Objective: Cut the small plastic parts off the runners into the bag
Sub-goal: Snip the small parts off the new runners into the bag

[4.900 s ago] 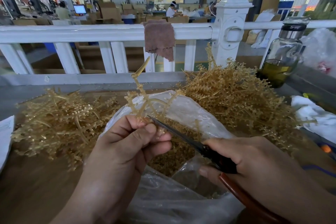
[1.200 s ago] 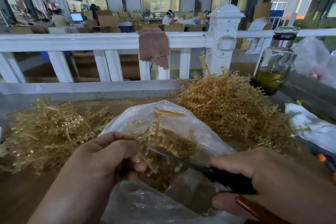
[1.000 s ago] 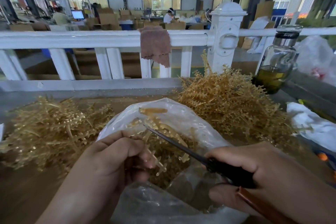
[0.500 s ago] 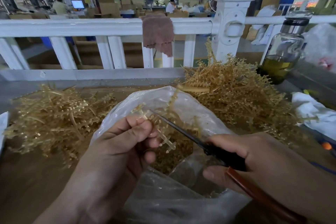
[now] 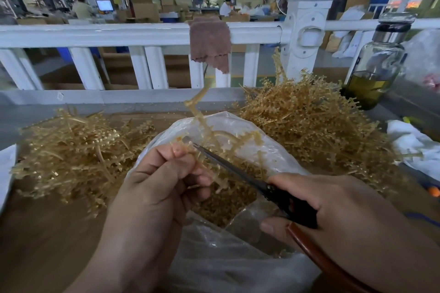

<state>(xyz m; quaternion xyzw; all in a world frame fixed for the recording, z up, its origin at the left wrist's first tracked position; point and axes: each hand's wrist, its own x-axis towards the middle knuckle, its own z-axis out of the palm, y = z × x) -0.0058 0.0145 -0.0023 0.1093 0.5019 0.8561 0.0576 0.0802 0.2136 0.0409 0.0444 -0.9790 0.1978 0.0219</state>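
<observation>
Left hand: the left hand pinches a tan runner between thumb and fingertips, above the bag's mouth.
Runner: tilted upright, its top end rising toward the white railing.
Right hand: the right hand grips the dark handles of the scissors.
Scissors: the blades angle up-left and meet the runner's branches just beside the left fingertips.
Bag: a clear plastic bag lies open on the table, with cut parts heaped inside.
Piles: one runner pile on the left, a taller pile on the right.
Bottle: a glass bottle at far right.

The brown worktop bears a left heap of runners, a right heap of runners, and a clear bag between them.
</observation>
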